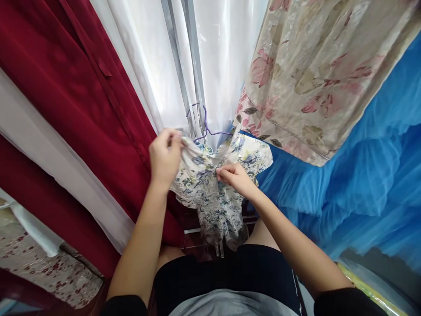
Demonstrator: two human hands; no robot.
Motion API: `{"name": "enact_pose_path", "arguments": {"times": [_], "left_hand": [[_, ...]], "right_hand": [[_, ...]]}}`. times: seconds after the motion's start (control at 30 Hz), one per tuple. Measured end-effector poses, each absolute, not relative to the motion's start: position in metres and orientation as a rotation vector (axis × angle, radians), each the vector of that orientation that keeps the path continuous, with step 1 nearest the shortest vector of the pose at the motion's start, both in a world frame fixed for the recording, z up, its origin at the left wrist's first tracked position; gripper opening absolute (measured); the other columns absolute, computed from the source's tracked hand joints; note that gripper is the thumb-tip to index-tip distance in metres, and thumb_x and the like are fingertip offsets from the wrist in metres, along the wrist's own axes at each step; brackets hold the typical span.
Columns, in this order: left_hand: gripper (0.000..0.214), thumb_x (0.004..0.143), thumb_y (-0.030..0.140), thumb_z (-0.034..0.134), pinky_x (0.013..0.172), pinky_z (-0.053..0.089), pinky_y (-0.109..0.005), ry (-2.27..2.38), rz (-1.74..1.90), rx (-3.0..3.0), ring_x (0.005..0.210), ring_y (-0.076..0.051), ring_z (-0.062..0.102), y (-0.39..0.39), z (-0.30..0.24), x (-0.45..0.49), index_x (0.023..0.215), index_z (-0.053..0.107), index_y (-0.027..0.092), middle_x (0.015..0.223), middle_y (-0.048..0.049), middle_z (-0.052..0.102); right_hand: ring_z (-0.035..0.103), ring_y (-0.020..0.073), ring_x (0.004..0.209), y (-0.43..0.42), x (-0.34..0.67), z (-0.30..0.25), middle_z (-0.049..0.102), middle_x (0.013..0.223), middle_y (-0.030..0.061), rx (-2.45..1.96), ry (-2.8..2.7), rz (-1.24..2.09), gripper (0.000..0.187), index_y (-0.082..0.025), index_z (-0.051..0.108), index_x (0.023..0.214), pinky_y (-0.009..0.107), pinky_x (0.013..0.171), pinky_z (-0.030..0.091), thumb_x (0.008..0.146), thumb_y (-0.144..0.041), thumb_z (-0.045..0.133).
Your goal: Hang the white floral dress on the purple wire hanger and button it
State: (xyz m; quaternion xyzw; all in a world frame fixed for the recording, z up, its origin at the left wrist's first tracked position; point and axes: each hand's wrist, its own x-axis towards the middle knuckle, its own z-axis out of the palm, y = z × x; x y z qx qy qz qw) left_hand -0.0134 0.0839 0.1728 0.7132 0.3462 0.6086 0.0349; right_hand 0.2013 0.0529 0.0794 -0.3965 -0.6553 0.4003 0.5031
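Observation:
A white garment with a blue and yellow flower print (210,193) hangs on a purple wire hanger (206,124) in front of me. My left hand (165,156) is closed on the garment's left shoulder, close by the hanger. My right hand (234,175) pinches the fabric near the middle of the garment's front. The hanger's hook is caught on a grey metal window frame (190,66). The lower part of the garment droops towards my legs.
A dark red garment (82,109) hangs at the left, a beige rose-print fabric (315,74) at the upper right, and a blue net (362,175) at the right. White sheer curtains (226,52) cover the window behind.

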Motion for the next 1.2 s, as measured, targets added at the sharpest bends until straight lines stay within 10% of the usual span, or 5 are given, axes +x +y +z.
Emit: {"name": "enact_pose_path", "arguments": {"times": [0.3, 0.63, 0.97, 1.2], "left_hand": [[0.030, 0.082, 0.044, 0.066, 0.058, 0.039, -0.020, 1.241, 1.820, 1.104, 0.057, -0.009, 0.050, 0.138, 0.066, -0.106, 0.077, 0.054, 0.017, 0.064, 0.0041, 0.053], [0.036, 0.085, 0.052, 0.063, 0.076, 0.049, -0.032, 1.215, 1.349, 1.448, 0.075, -0.021, 0.064, 0.086, -0.051, -0.034, 0.080, 0.063, 0.017, 0.075, -0.0051, 0.068], [0.033, 0.103, 0.045, 0.045, 0.089, 0.048, -0.029, 0.921, 1.248, 1.734, 0.096, -0.021, 0.063, 0.021, -0.018, 0.053, 0.097, 0.064, 0.018, 0.096, -0.0060, 0.068], [0.033, 0.101, 0.047, 0.049, 0.079, 0.049, -0.028, 0.857, 1.310, 1.587, 0.085, -0.018, 0.061, -0.019, 0.006, 0.070, 0.094, 0.065, 0.018, 0.089, -0.0046, 0.065]], "right_hand": [[0.032, 0.0087, 0.043, 0.027, 0.176, 0.065, 0.041, 0.044, -0.0060, -0.870, -1.543, 1.174, 0.036, -0.017, 0.061, 0.061, 0.026, 0.048, 0.024, 0.090, -0.037, 0.055], [0.026, 0.0074, 0.042, 0.013, 0.225, -0.017, 0.032, 0.048, -0.0089, -0.698, -0.566, 1.200, 0.026, -0.020, 0.055, 0.064, 0.022, 0.042, 0.025, 0.076, -0.036, 0.071], [0.042, 0.0109, 0.040, -0.024, 0.251, -0.101, 0.050, 0.053, -0.0056, -1.066, -0.308, 0.838, 0.023, -0.022, 0.061, 0.077, 0.022, 0.038, 0.034, 0.074, -0.043, 0.070], [0.065, 0.0247, 0.079, -0.032, 0.201, -0.063, 0.067, 0.075, 0.0055, -1.053, -1.031, 1.109, 0.046, -0.022, 0.066, 0.071, 0.034, 0.071, 0.054, 0.086, -0.065, 0.065]]}}
